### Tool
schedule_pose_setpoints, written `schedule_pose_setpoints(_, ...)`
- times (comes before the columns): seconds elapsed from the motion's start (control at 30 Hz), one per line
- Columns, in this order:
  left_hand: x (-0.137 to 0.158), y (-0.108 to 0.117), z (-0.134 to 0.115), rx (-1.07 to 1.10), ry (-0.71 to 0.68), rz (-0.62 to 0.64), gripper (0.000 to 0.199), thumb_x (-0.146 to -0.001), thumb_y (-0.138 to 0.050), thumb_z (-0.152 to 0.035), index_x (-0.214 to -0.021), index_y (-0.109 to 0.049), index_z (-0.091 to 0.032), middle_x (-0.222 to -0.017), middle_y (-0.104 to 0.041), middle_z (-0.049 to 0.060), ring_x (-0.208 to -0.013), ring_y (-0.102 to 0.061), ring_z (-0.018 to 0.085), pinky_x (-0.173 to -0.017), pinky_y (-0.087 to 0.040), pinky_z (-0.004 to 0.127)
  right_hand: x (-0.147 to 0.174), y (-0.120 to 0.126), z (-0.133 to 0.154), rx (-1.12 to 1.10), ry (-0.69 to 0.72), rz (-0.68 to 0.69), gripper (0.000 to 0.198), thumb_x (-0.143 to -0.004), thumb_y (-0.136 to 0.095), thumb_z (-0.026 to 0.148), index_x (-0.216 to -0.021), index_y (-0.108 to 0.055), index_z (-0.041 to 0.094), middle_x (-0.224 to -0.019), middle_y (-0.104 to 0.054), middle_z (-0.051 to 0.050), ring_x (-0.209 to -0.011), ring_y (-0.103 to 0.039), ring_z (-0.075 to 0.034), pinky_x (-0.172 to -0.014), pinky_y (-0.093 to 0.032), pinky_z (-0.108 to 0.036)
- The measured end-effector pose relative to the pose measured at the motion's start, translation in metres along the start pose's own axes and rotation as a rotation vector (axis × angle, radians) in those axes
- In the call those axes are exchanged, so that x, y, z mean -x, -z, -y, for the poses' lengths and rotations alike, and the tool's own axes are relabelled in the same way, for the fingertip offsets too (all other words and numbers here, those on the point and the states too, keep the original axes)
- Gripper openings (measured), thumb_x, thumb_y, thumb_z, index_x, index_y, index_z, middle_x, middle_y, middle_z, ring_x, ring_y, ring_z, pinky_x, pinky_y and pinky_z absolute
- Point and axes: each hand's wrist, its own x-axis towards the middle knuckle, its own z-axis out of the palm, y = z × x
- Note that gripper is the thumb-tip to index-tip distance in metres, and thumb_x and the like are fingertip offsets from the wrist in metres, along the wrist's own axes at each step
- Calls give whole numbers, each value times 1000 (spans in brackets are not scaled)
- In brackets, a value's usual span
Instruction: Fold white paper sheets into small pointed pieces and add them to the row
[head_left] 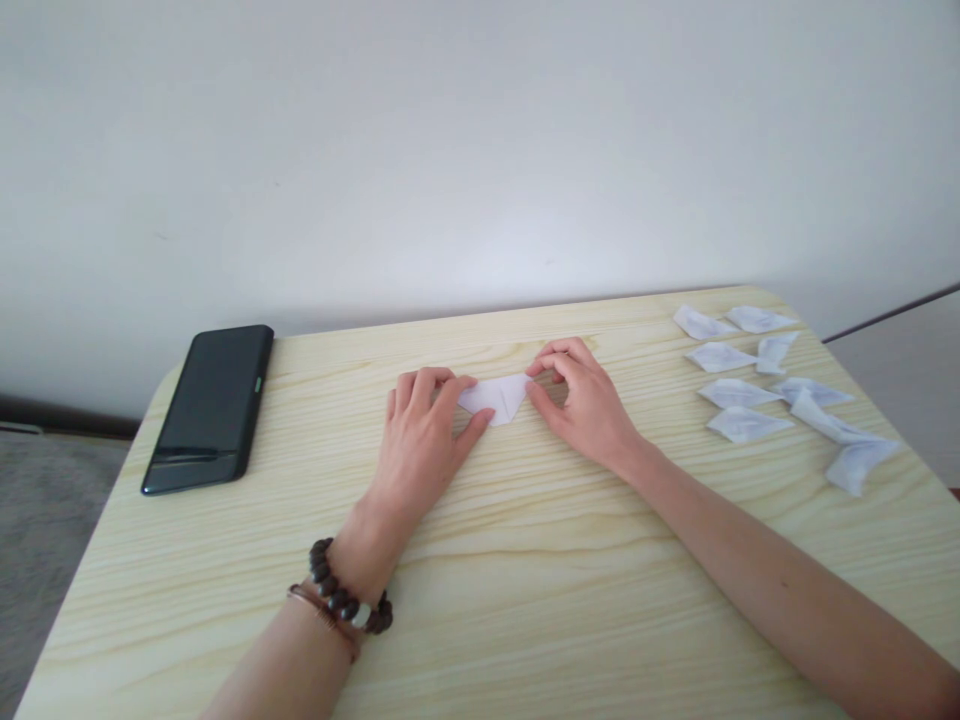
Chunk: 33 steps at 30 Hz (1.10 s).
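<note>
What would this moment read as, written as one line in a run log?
left hand: pressing small white folded paper | right hand: pinching its other edge | surface: pale wooden table | nearby: black phone, white folded paper pieces

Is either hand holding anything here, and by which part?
Both hands pin a small white folded paper flat on the table: the left hand on its left edge, the right hand on its right edge. Nothing is lifted.

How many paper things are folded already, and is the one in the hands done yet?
About nine folded paper pieces already lie at the table's right side. In hand: the left hand and right hand press a small white paper, only partly folded. No spare flat sheets are in view, so what is left cannot be told.
</note>
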Motion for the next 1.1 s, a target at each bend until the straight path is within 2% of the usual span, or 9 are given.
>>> schedule_pose_setpoints(0.6, 1, -1, 1, 8, -7, 2, 30, -88, -59, -37, -113, -62, -19, -108, -58, 10, -102, -50, 27, -92, -43, 43, -1, -1, -2, 6, -64, 26, 6, -88, -53, 19, -83, -57, 20, -97, -57, -7, -89, -59, -20, -79, -52, -37)
schedule_pose_setpoints(0.9, 1, 0, 1, 54, 16, 12, 35, -88, -59, -35, -122, -62, -25, -111, -57, 9, -104, -49, 27, -93, -42, 44, -1, 0, -4, 77, 78, 62, 6, -93, -42, 19, -91, -47, 22, -102, -52, -10, -94, -56, -23, -81, -48, -39)
schedule_pose_setpoints(1.1, -1, -1, 4, 129, 38, 22, 29, -86, -62, -30, -114, -66, -24, -111, -60, 7, -106, -49, 26, -95, -41, 43, 0, 1, 3, 65, 133, 85, 8, -94, -41, 17, -90, -45, 22, -102, -50, -10, -97, -53, -21, -83, -48, -36)
